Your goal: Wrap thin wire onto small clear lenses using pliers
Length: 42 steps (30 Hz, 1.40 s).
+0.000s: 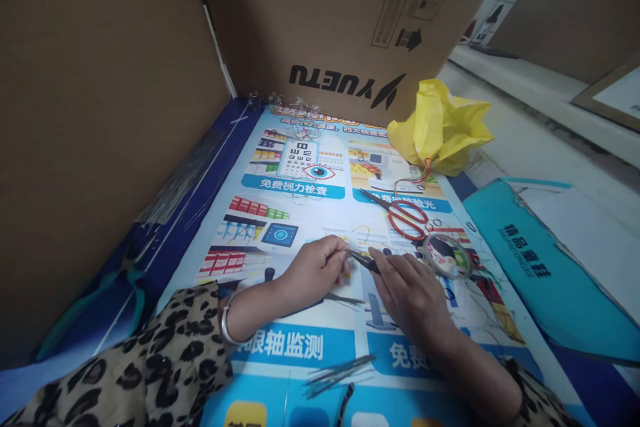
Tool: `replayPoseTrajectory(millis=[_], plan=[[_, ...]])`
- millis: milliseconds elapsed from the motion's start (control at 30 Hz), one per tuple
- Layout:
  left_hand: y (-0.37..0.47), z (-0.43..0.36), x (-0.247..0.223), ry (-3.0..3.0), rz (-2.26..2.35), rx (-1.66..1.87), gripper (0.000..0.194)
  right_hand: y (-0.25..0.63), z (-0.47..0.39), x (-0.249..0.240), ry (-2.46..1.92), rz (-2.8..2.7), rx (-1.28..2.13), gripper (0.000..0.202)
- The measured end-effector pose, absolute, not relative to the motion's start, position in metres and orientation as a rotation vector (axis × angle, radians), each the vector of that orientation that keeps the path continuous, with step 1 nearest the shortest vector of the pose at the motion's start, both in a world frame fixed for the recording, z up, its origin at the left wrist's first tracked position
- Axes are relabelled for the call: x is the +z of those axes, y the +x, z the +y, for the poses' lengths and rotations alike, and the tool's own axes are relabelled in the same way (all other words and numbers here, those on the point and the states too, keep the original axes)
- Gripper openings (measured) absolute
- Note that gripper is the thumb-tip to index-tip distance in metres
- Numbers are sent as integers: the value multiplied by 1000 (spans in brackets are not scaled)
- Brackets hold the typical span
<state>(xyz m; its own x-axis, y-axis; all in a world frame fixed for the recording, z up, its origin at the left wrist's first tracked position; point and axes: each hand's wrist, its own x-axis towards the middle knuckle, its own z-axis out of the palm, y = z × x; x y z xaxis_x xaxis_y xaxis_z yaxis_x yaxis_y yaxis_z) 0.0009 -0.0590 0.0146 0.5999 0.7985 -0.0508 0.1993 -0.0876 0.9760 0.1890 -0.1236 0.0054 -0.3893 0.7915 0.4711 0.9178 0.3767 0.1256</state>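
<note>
My left hand [317,270] is closed in a pinch near the middle of the poster. Whatever its fingertips hold is too small to make out. My right hand [415,293] grips a pair of dark-jawed pliers [363,259], whose tips meet the left fingertips. Below the left hand, a few thin wire pieces [345,298] lie on the poster, and a larger bunch of cut wires [340,373] rests nearer to me. Beyond the right hand lie red-handled scissors [407,219]. A roll of clear tape [470,263] sits just right of that hand.
Tall cardboard panels [320,20] stand at the back and left. Teal-handled pliers [135,287] and many straight wires [175,187] lie at left. Tangled wire [303,123] sits at the back. A crumpled yellow bag [435,127] and a teal box [530,260] are at right.
</note>
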Motion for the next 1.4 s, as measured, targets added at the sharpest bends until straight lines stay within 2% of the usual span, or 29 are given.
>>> replayPoseTrajectory(millis=[233,533,733,1167,1400], plan=[[1,-58,17,1633,846,610,18,189,-123,4,-1501,-2278,-388,29],[-2,-56,18,1696,877,570,22,201,-126,10,-1548,-2394,-680,50],[-1,-54,19,1774,899,614,17,199,-129,9,-1552,-2405,-750,51],[-1,-55,17,1733,854,650,13,195,-125,10,-1540,-2363,-620,44],[0,-51,13,1685,880,737,15,208,-121,10,-1394,-2346,-523,56]])
